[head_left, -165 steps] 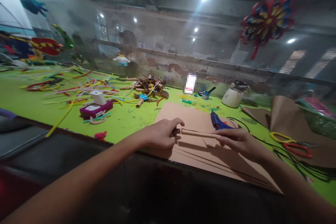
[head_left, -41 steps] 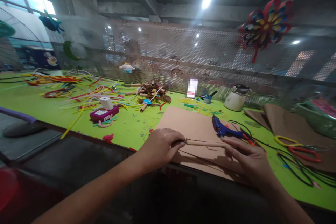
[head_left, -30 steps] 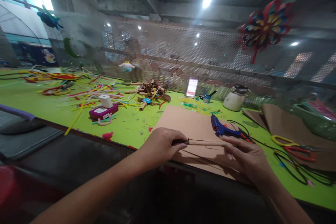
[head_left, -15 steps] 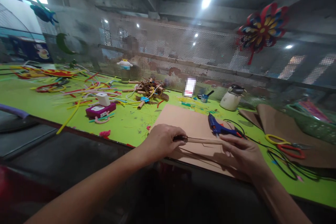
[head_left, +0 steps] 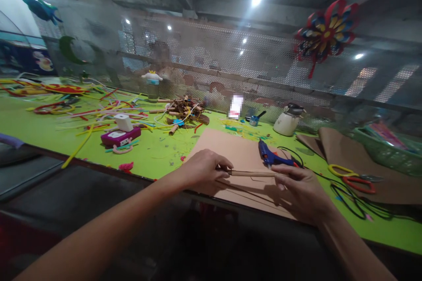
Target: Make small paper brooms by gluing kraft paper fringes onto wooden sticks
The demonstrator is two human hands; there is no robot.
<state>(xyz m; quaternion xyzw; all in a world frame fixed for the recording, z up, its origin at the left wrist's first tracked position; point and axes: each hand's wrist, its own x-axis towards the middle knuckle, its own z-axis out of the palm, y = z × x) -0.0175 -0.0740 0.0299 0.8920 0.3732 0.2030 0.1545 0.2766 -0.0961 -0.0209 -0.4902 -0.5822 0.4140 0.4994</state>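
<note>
Between my two hands a thin tan stick, like a rolled paper tube, is held level above a sheet of brown cardboard. My left hand pinches its left end, where a dark strip or wrapping shows partly under the fingers. The fingers of my right hand are closed round the right end. A thin dark strand hangs below the stick. Just beyond my right hand, a blue glue gun lies on the cardboard, its nozzle close to my fingertips.
On the green table are scissors, a black cord, brown paper and a green basket at right. A white pot and phone stand behind. Leftward lie a brown bundle, purple box and colored strips.
The view has shifted slightly, so everything sits a little further left. At the left end of the stick less of the dark wrapping shows beside my left fingers. Both hands keep hold.
</note>
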